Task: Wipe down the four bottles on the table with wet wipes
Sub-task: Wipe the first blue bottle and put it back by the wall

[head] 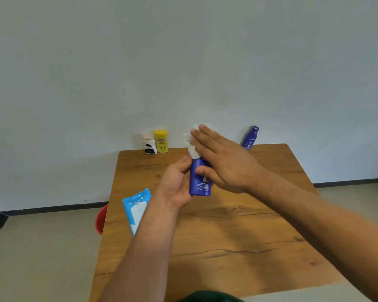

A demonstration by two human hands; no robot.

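Gripping the dark blue bottle (200,182) upright over the middle of the table (238,225), your left hand (177,186) curls round its left side, thumb lying up toward the shoulder. Bottle: smooth glossy plastic, tall and flattish, white print low on the front. Whether its base touches the wood cannot be told.

Your right hand (223,162) comes in from the right, wrist level, forearm bare. Fingers straight and close together, laid flat over a crumpled white wet wipe (192,147) and pressing it on the bottle's top; thumb tip rests on the bottle's front.

Table: warm brown wood, dark grain streaks, rounded corners.

Far edge, left: squat white bottle (149,146) with a pale cap, just beside a yellow bottle (161,142), both upright. Far right corner: second blue bottle (250,138), tilted.

Left edge: wipes pack (136,209), soft blue-and-white film pouch, partly behind your left forearm. Red rounded rim (100,219) shows below that edge.
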